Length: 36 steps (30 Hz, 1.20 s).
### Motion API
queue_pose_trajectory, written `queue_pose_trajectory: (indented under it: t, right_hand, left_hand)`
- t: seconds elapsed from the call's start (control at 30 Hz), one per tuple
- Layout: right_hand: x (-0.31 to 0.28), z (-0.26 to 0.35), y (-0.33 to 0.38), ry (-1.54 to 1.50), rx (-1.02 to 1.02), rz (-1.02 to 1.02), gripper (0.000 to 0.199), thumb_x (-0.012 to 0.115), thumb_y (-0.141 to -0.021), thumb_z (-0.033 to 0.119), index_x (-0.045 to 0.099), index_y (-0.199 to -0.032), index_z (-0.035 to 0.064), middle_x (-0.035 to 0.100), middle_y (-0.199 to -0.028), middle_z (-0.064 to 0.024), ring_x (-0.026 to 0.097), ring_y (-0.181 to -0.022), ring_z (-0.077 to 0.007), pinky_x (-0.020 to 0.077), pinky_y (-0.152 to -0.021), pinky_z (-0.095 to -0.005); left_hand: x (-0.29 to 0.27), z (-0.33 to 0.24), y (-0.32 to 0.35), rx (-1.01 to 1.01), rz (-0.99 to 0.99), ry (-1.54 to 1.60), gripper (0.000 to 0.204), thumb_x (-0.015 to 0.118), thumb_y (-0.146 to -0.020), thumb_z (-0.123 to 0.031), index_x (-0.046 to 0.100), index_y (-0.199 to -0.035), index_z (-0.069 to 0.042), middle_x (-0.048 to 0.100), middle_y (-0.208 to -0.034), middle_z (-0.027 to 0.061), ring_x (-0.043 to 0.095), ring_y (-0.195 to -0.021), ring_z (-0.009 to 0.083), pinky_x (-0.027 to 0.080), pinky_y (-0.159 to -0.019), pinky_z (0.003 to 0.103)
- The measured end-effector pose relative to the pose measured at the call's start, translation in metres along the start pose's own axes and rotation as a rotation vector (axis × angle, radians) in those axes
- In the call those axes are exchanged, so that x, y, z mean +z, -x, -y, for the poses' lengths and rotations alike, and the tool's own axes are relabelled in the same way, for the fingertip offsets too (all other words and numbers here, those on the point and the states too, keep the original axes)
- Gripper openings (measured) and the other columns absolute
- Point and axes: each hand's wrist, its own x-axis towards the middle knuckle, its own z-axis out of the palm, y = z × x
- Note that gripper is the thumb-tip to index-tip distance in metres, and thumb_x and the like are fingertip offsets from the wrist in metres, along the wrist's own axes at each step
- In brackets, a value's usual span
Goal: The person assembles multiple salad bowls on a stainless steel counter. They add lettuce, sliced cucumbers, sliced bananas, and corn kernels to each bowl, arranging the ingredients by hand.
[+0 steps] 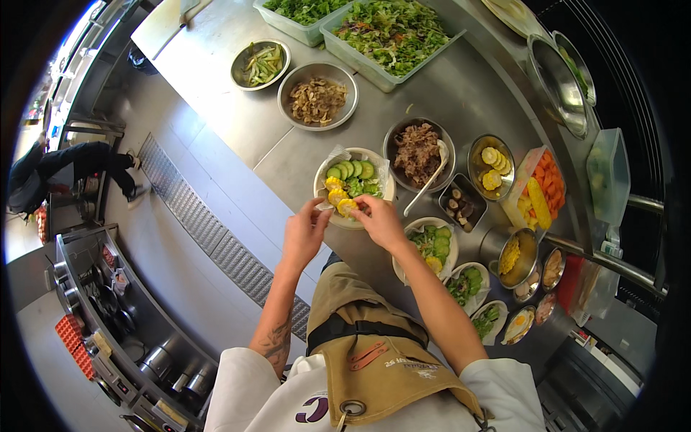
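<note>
Both hands, left hand and right hand, pinch corn in the bowl; meat bowl and spoon close beside; fingertips partly hidden

Few packages stand on the steel counter. At its far edge sit two clear rectangular plastic tubs, side by side and filled with green leaves. Near the right edge lies a clear plastic bag showing orange and yellow pieces inside. Beyond it, at the right rim, stands a pale green translucent lidded box. No signs or screens show.
</note>
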Motion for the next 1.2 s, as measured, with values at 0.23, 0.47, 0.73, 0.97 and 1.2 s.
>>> queue_pose_trajectory:
  t: [0.23, 0.47, 0.73, 0.97, 1.2]
  right_hand:
    - [0.02, 0.003, -0.006, 0.42, -0.016, -0.15, 0.029, 0.076, -0.091, 0.025, 0.062, -0.109, 0.0069, 0.071, -0.104, -0.0123, 0.072, -0.09, -0.0358, 0.0575, -0.075, -0.0474]
    - [-0.04, -0.002, 0.128, 0.142, -0.014, -0.233, 0.026, 0.071, -0.094, 0.023, 0.063, -0.114, 0.0076, 0.068, -0.111, -0.0104, 0.072, -0.09, -0.0331, 0.0588, -0.073, -0.0442]
    - [-0.076, -0.065, 0.349, -0.04, 0.6, -0.565, 0.021, 0.067, -0.1, 0.021, 0.07, -0.113, 0.0043, 0.075, -0.1, -0.0117, 0.072, -0.085, -0.027, 0.0566, -0.078, -0.0413]
    - [-0.062, -0.085, 0.445, -0.163, 0.727, -1.029, 0.023, 0.07, -0.095, 0.018, 0.069, -0.111, 0.0012, 0.075, -0.099, -0.0149, 0.073, -0.083, -0.0306, 0.0566, -0.076, -0.0403]
    - [-0.125, -0.13, 0.476, -0.079, 0.622, -1.068, 0.018, 0.07, -0.095, 0.013, 0.071, -0.108, 0.0006, 0.074, -0.09, -0.0147, 0.07, -0.069, -0.0254, 0.0542, -0.064, -0.0373]
  left_hand:
    - [-0.012, 0.008, 0.011, -0.038, 0.017, 0.129, 0.024, 0.056, -0.106, -0.012, 0.067, -0.123, 0.001, 0.075, -0.088, 0.0085, 0.069, -0.078, 0.0127, 0.054, -0.069, 0.028]
    - [0.012, -0.002, 0.001, 0.107, 0.232, 0.156, 0.031, 0.045, -0.101, 0.007, 0.066, -0.124, 0.002, 0.077, -0.108, 0.0124, 0.076, -0.096, 0.0176, 0.056, -0.074, 0.028]
    - [0.03, 0.019, -0.031, 0.169, 0.303, -0.25, 0.025, 0.064, -0.103, -0.014, 0.07, -0.119, 0.003, 0.077, -0.105, 0.0147, 0.074, -0.095, 0.0209, 0.059, -0.081, 0.033]
    - [0.052, 0.011, -0.029, 0.135, 0.386, -0.456, 0.024, 0.062, -0.102, -0.016, 0.072, -0.118, -0.003, 0.074, -0.109, 0.017, 0.072, -0.1, 0.0278, 0.056, -0.089, 0.04]
    - [0.056, 0.0, -0.034, 0.269, 0.279, -0.68, 0.021, 0.061, -0.097, -0.011, 0.076, -0.11, -0.004, 0.076, -0.095, 0.0215, 0.075, -0.09, 0.0331, 0.057, -0.081, 0.042]
